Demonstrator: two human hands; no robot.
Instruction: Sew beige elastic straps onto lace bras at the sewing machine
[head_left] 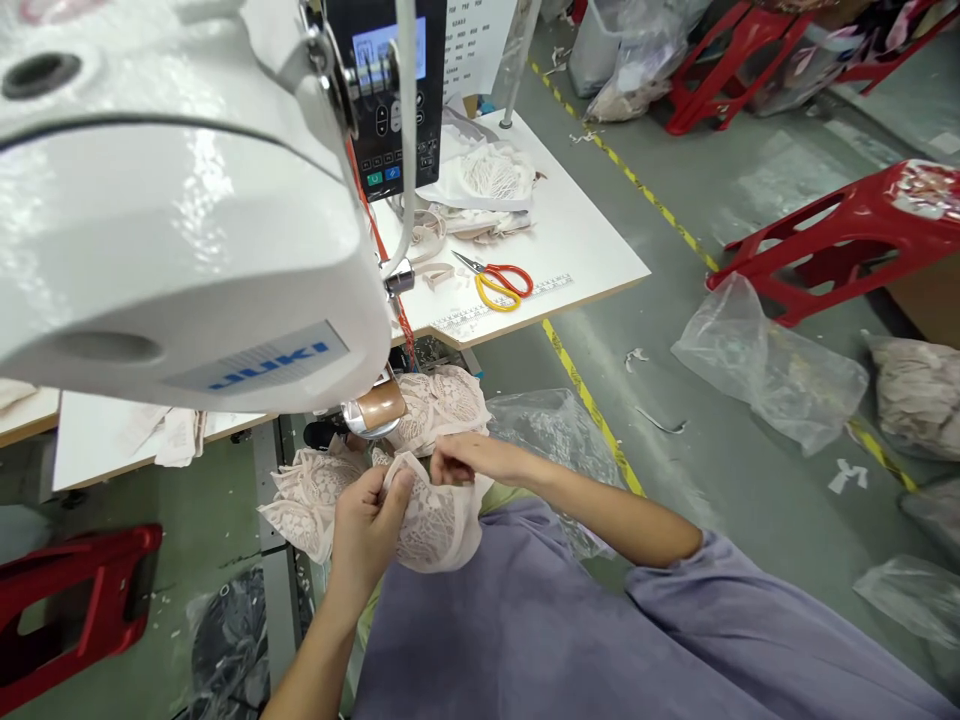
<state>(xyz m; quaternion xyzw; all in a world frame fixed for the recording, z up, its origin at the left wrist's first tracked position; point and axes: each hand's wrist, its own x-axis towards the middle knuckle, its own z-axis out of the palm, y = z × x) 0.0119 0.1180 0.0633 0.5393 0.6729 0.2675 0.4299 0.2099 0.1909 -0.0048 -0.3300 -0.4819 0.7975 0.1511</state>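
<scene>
A pale pink lace garment piece (431, 525) lies bunched in front of me, just below the sewing machine's post bed (379, 408). My left hand (367, 525) grips its edge with the thumb pressed on the lace. My right hand (469, 462) pinches the same piece at its top edge, fingers closed. More of the lace (307, 495) hangs to the left of my left hand, and another part (442, 400) lies behind the post bed.
The white Juki sewing machine head (180, 200) fills the upper left, with its control panel (386, 90) behind. Scissors with red and yellow handles (499, 282) and more lace pieces (491, 180) lie on the white table (592, 250). Red stools (847, 240) and plastic bags (772, 365) stand on the floor.
</scene>
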